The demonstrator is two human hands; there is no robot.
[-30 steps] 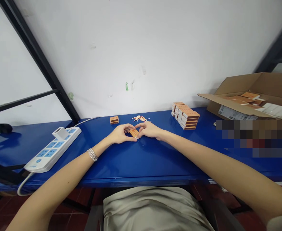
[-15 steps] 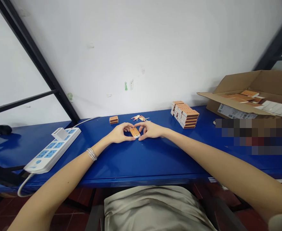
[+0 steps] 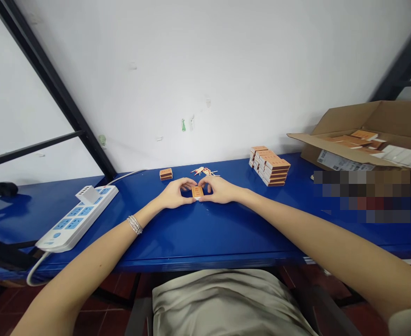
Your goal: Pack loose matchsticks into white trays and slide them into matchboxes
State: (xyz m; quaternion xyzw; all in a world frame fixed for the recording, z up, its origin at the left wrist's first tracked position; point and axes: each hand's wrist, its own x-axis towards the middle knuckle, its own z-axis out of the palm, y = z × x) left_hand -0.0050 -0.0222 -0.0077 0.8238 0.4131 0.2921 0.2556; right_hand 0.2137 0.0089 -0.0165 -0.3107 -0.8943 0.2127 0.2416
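Note:
A small orange matchbox (image 3: 197,192) is pinched between both of my hands over the blue table (image 3: 205,233). My left hand (image 3: 174,193) curls round its left end, thumb below and fingers above. My right hand (image 3: 220,190) grips the right end the same way. A silver bracelet (image 3: 134,224) circles my left wrist. Just behind the hands lie several loose matches (image 3: 204,171). A short pile of two matchboxes (image 3: 166,174) sits to the back left.
Stacked matchboxes (image 3: 269,166) stand at the back right. An open cardboard box (image 3: 370,135) with more boxes is at the far right. A white and blue power strip (image 3: 77,214) with its cable lies on the left. A white wall rises behind the table.
The matchbox has been turned between my fingers from slanted to nearly square-on. Both hands have closed in slightly on it and stayed in the same spot.

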